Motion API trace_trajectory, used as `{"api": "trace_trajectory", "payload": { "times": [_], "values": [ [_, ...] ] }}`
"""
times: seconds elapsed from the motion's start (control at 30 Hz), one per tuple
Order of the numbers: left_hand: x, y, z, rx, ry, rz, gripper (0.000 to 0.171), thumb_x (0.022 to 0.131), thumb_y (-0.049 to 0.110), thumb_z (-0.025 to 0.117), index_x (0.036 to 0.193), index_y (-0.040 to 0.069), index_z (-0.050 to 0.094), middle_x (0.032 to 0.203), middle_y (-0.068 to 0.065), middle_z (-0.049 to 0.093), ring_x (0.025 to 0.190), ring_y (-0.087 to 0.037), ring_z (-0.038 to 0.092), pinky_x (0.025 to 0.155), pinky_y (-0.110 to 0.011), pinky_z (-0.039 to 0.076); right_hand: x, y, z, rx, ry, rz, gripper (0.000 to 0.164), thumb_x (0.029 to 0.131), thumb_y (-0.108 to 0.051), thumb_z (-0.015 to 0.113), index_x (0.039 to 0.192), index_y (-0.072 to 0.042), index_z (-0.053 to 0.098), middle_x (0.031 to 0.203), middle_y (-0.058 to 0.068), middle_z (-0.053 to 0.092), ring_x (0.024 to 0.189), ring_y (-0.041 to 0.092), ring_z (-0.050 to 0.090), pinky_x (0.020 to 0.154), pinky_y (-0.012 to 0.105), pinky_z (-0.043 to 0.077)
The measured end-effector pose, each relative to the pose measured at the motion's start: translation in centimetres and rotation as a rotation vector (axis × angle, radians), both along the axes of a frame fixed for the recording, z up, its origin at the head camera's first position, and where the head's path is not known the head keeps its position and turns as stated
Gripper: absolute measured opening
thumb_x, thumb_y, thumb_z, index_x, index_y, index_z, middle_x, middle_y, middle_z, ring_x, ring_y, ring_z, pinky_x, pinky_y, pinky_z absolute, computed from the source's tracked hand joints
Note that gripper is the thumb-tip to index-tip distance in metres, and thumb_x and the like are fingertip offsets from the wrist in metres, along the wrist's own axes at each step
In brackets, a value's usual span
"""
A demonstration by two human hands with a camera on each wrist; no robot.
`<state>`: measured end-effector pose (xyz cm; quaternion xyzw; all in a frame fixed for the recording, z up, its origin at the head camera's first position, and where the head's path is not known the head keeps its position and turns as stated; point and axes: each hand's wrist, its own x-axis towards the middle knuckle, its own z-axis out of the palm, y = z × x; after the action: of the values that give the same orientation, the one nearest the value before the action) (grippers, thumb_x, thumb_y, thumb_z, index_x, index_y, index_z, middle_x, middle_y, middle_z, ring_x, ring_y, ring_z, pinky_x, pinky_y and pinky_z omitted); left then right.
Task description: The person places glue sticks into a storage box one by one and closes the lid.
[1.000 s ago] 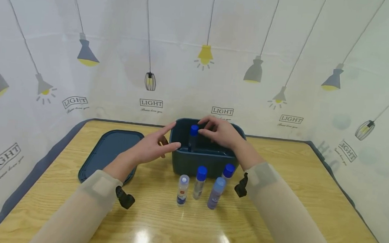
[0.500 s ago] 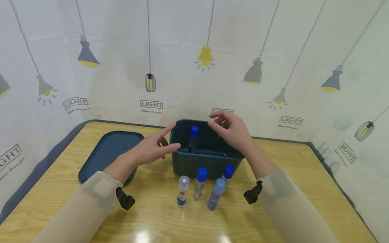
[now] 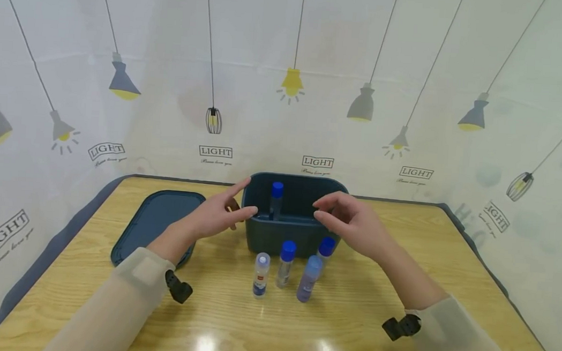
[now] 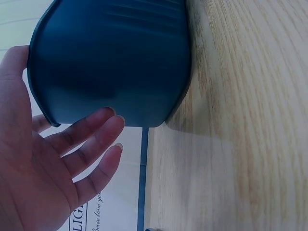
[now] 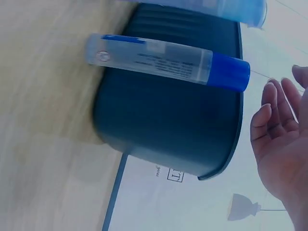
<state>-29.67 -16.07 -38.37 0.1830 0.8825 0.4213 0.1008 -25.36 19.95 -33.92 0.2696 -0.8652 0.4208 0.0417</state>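
A dark blue-green bin [image 3: 291, 238] stands at the table's far side. Upright inside its left part is a glue bottle with a blue cap [image 3: 277, 190]. My left hand [image 3: 213, 212] rests on the bin's left end, thumb and forefinger spread along the rim, the other fingers by the end wall [image 4: 110, 72]. Holding nothing, my right hand [image 3: 352, 223] hovers over the bin's right end with fingers loosely bent. In front of the bin stand a clear glue bottle [image 3: 261, 275], a blue-capped glue bottle [image 3: 285, 264], a purple glue bottle [image 3: 308, 279] and another blue-capped one [image 5: 159, 60].
A dark blue lid [image 3: 154, 221] lies flat on the wooden table [image 3: 252, 335], left of the bin and partly behind the left arm. Behind the table hangs a white backdrop [image 3: 257, 88] printed with lamps.
My right hand has withdrawn from above the bottle inside the bin, rising and then moving right and toward me. My left hand stays at the bin's left end.
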Motion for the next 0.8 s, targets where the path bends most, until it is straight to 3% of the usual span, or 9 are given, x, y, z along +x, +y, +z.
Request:
{"api": "trace_trajectory", "payload": {
  "times": [0.23,0.6,0.8],
  "values": [
    [-0.1,0.0,-0.1,-0.005,0.001,0.006,0.091,0.103,0.071,0.063,0.175,0.049,0.012,0.125,-0.019,0.073,0.101,-0.034,0.075,0.092,-0.045,0.059,2.0,1.9,-1.9,0.049,0.079,0.039,0.019,0.104,-0.016,0.078,0.122,-0.012,0.078,0.11,-0.001,0.076,0.074,0.011,0.065,0.064,0.028,0.056],
    [0.0,0.0,0.0,-0.012,0.005,0.009,0.091,0.103,0.072,0.063,0.175,0.05,0.012,0.125,-0.019,0.073,0.101,-0.035,0.075,0.091,-0.045,0.059,3.4,3.0,-3.5,0.077,0.03,0.02,0.034,0.103,-0.017,0.08,0.136,-0.012,0.074,0.123,0.003,0.075,0.079,0.008,0.066,0.068,0.03,0.059],
    [-0.1,0.1,-0.1,-0.018,0.002,0.01,0.091,0.103,0.071,0.062,0.175,0.049,0.012,0.125,-0.019,0.073,0.1,-0.034,0.075,0.091,-0.045,0.059,3.6,3.3,-4.3,0.088,-0.016,-0.005,0.038,0.103,-0.019,0.08,0.14,-0.015,0.072,0.111,0.001,0.074,0.078,0.008,0.067,0.065,0.028,0.057]
  ]
}}
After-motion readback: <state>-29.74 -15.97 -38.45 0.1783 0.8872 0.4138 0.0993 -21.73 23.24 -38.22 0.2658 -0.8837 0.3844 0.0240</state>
